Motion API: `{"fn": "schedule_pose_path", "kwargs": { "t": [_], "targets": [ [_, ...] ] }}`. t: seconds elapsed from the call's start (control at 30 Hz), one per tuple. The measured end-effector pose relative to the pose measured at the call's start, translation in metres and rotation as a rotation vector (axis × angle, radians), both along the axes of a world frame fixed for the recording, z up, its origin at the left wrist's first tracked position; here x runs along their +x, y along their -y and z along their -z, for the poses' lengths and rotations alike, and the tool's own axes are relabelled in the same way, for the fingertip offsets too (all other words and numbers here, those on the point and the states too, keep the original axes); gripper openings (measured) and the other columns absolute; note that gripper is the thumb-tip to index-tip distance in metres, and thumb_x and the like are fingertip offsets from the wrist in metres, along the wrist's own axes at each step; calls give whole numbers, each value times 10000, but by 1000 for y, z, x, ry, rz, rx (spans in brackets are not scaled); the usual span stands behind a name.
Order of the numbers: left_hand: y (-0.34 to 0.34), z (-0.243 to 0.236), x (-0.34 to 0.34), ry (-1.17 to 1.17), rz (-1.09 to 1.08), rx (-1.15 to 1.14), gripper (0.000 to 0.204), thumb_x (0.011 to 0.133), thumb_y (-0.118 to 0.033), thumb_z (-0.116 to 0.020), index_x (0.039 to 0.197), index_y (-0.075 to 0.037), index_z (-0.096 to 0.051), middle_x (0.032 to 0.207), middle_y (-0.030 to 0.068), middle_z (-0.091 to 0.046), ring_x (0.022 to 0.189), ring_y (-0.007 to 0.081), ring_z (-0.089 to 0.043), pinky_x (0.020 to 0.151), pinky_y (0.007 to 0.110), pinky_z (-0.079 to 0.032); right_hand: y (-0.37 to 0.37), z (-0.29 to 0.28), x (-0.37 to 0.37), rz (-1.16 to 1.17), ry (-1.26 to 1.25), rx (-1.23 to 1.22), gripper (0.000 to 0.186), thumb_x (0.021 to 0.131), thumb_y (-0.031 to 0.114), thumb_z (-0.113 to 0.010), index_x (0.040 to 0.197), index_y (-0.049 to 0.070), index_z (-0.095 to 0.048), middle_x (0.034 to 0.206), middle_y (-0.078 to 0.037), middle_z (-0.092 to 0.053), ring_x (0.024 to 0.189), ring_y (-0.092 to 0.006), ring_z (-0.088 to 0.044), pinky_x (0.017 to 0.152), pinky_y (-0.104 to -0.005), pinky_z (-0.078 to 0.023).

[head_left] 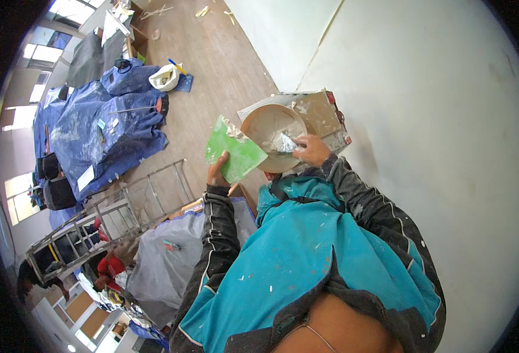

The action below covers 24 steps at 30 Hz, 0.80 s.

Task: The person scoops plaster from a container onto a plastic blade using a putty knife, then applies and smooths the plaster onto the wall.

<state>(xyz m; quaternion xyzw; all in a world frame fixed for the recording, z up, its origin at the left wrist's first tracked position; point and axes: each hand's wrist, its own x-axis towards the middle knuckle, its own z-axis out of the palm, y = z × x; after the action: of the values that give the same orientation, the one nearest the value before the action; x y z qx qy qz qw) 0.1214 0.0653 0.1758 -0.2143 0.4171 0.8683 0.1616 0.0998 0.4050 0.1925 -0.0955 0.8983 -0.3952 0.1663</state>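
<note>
My left hand (217, 171) grips the lower left edge of a flat green board (234, 154), thumb on its top face. White putty (233, 130) clings along the board's far edge. To its right stands a round beige tub (260, 117) with pale putty smeared inside. My right hand (312, 150) reaches over the tub's right side, closed on a putty knife (284, 143). The knife's whitish, coated blade points left into the tub; my fingers hide most of its handle. The tub rests on a putty-stained box or board (319, 115).
A pale wall (442, 153) rises close on my right. Blue sheeting (106, 117) covers things at far left, with a white bucket (165, 77) beside it. A metal ladder (124, 206) and grey plastic sheeting (165, 253) lie nearer left. A person in red (111, 266) is beyond.
</note>
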Motion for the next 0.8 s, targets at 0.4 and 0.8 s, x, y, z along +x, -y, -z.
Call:
{"fn": "schedule_pose_path", "kwargs": {
  "t": [0.4,0.8],
  "targets": [
    [26,-12,-12,76,-78,-147,251,847,-226,-637,1003,-29,-644,934,67,-647,843,209,-653,783,347,-551,-23,-21,33,282,436,-576,477,840,118,-650,1300,3,-596,975,-33,-674,820,-64,-573,732,-229,-489],
    [13,-28,-23,62,212,-213,265,850,-233,-637,974,-2,-678,930,77,-671,832,183,-660,754,320,-549,-19,-78,22,223,313,-771,494,831,61,-662,1314,-3,-577,1179,-92,-649,1034,-120,-587,915,-267,-488]
  ]
}}
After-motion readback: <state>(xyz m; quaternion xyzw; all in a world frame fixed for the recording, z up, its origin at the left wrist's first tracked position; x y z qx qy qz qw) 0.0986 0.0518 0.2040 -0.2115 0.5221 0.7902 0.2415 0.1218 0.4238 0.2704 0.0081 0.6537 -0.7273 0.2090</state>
